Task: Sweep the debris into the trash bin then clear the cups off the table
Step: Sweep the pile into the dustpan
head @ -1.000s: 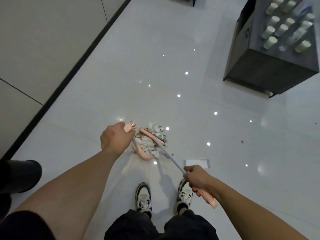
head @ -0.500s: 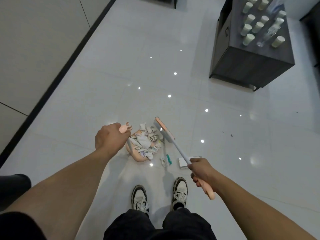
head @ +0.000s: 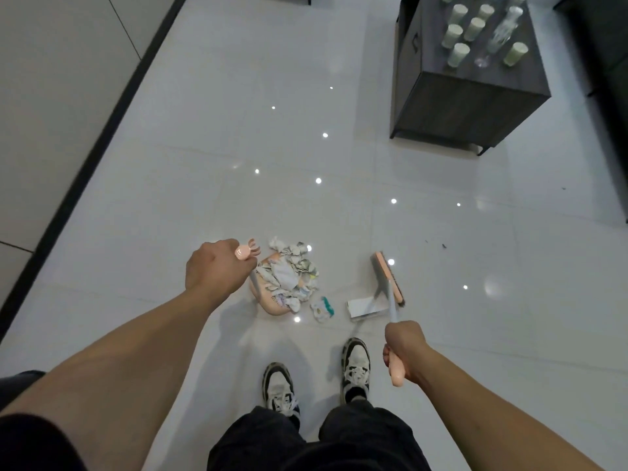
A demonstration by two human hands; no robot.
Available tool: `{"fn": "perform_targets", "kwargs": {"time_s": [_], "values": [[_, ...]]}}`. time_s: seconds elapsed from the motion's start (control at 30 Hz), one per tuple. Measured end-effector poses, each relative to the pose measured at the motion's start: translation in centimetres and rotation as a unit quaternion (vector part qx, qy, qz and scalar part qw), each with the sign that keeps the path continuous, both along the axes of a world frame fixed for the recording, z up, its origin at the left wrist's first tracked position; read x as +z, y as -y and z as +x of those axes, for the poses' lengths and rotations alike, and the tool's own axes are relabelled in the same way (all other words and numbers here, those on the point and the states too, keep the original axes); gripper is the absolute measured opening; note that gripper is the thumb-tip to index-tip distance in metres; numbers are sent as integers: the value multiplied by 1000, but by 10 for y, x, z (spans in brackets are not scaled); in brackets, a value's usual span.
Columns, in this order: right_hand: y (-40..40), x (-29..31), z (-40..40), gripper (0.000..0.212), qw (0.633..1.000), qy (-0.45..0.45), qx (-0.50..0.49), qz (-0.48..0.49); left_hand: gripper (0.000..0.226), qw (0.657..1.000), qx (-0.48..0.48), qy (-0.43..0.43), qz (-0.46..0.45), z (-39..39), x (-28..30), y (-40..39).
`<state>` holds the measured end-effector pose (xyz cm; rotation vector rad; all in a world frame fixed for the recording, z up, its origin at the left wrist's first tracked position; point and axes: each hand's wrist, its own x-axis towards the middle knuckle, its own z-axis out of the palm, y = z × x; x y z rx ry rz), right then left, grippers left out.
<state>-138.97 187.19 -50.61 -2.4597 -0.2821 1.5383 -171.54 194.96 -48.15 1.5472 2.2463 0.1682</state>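
We see the left hand [head: 217,270] clenched around the top of the pink dustpan's handle [head: 247,252], its fingers wrapped under and hidden from us, so that only the knuckles and the handle's comb-like tip show. The dustpan [head: 268,302] sits on the white tiled floor [head: 238,130] just below and to the right of that hand, heaped with crumpled paper debris [head: 292,273] that touches and spills over its rim. One small scrap with a teal edge [head: 323,308] lies on the floor just beside the pan, between it and a flat white card [head: 365,307]. The right hand [head: 404,348] grasps the broom's pink grip, fingers curled tightly round it, with the grip's end poking out below the fist. From that hand the pale shaft runs up to the broom head [head: 387,277], which rests on or just above the floor beside the card; we cannot quite tell whether the bristles touch it. The broom head stands well apart from the dustpan, to its right. Farther off, at the upper right, a dark desk [head: 469,93] carries several pale cups [head: 458,54] and what appears to be a clear bottle [head: 503,28]. Two sneakers [head: 280,385] stand near the lower middle.
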Motion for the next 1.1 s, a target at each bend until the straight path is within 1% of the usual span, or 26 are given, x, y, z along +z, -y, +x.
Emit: {"fn": "perform_targets", "kwargs": {"time_s": [0.1,0.2,0.27,0.33,0.43,0.63,0.8,0.97,1.1], "values": [[-1,2,-4,19,996,-22,-71,-42,28,1000,-16,1,-3,-1,1,-6],[2,-1,-7,17,991,-33,-132,-13,29,1000,-28,1,-8,-2,0,-11],[4,-3,-9,23,987,-55,-150,0,30,999,-35,3,-7,-3,-1,-14],[5,-6,-12,24,986,-76,-151,13,30,999,-45,11,-6,-4,-2,-17],[6,-7,-16,14,985,-92,-142,29,31,998,-58,27,-12,-1,-4,-22],[0,-1,-4,17,983,-131,-121,42,32,996,-89,24,-7,7,0,-46],[-13,2,10,14,987,-107,-87,84,34,994,-105,37,11,25,10,-69],[-31,7,34,8,984,-93,-114,103,35,993,-109,48,11,69,11,-87],[-51,6,76,11,985,-72,-116,108,38,993,-92,69,13,118,5,-109]]}}
